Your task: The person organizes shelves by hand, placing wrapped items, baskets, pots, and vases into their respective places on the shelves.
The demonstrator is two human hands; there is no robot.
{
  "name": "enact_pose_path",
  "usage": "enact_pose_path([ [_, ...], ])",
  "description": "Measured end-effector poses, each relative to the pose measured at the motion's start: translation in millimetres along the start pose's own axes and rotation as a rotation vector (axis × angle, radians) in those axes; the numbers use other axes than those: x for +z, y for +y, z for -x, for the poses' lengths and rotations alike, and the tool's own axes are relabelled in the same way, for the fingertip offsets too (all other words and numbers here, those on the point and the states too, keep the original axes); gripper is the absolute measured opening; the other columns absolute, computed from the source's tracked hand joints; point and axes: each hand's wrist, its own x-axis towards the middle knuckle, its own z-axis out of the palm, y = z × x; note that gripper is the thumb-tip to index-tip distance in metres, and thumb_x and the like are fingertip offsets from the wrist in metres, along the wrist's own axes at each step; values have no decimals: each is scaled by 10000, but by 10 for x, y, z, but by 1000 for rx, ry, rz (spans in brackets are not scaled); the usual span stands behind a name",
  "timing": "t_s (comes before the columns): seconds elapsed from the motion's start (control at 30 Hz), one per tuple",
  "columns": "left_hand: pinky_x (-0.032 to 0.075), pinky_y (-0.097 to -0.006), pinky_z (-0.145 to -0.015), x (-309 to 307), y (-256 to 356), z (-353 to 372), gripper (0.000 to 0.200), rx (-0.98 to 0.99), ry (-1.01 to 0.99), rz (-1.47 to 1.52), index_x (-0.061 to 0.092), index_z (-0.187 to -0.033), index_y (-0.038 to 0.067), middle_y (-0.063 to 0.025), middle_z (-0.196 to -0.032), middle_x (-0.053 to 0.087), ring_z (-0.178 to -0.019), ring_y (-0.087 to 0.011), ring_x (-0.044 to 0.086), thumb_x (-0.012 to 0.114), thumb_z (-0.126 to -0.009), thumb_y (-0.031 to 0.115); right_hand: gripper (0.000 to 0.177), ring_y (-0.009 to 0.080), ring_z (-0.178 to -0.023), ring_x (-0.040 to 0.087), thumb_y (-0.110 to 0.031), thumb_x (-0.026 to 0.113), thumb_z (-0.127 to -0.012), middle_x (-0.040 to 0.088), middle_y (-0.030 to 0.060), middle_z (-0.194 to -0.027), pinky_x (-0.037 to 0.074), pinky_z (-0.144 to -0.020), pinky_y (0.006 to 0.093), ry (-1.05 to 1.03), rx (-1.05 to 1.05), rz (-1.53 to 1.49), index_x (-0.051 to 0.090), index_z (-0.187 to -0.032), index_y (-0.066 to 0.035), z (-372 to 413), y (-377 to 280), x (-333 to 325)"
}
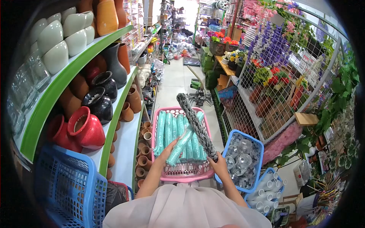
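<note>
My left hand [166, 153] is closed around the lower part of a teal plastic-wrapped bundle [180, 149], which slants up to the right. In my right hand [219, 164] is the lower end of a long, dark grey and black mottled bundle [194, 124], like a thick twisted rope; it leans up to the left and crosses in front of the held teal one. Below both hands stands a pink plastic basket [186, 177]. Several more teal bundles [161, 127] lie side by side in it, partly hidden by my hands and the held bundles.
Shelves on the left hold red vases [86, 128], black pots [98, 103] and white bowls [55, 54]. A blue basket [72, 186] stands near left. To the right are a blue crate [260, 152] of clear glassware, white vases [266, 195] and a wire rack [292, 68] with artificial flowers.
</note>
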Motion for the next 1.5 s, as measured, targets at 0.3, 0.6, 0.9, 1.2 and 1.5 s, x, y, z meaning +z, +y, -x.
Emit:
enact_pose_path([
  [0.3,483,-271,-790,-16,-18,151,491,144,172,-15,404,-1381,19,-35,-1081,602,-892,-120,584,428,-1000,327,319,406,-681,604,-322,633,-840,620,211,-739,457,-592,469,-25,-202,390,570,-980,-44,56,-90,-158],
  [0.6,530,-296,-696,4,14,170,535,117,-36,298,267,-1440,202,-101,-1064,600,-801,-151,597,454,-976,391,341,375,-684,621,-366,659,-811,615,166,-685,475,-594,451,-89,-413,532,596,-909,-46,74,120,-370],
  [0.9,532,-338,-657,-74,4,105,494,183,-136,273,241,-1439,245,-114,-997,565,-832,-215,597,338,-998,444,389,387,-651,618,-419,623,-835,626,197,-678,476,-591,464,-197,-555,532,602,-882,-33,14,147,-391],
  [1.2,537,-340,-678,31,-32,-9,518,25,46,76,422,-1339,66,-100,-1073,582,-878,-198,586,343,-994,444,344,372,-675,621,-364,711,-740,634,163,-701,480,-592,447,-86,-321,502,628,-879,-61,10,239,-445],
  [1.5,545,-340,-698,16,-132,-20,617,9,-89,231,415,-1340,50,-105,-1106,581,-854,-205,604,363,-963,537,374,348,-694,620,-394,695,-746,630,152,-719,478,-591,426,-112,-392,565,633,-930,-73,10,476,-493],
])
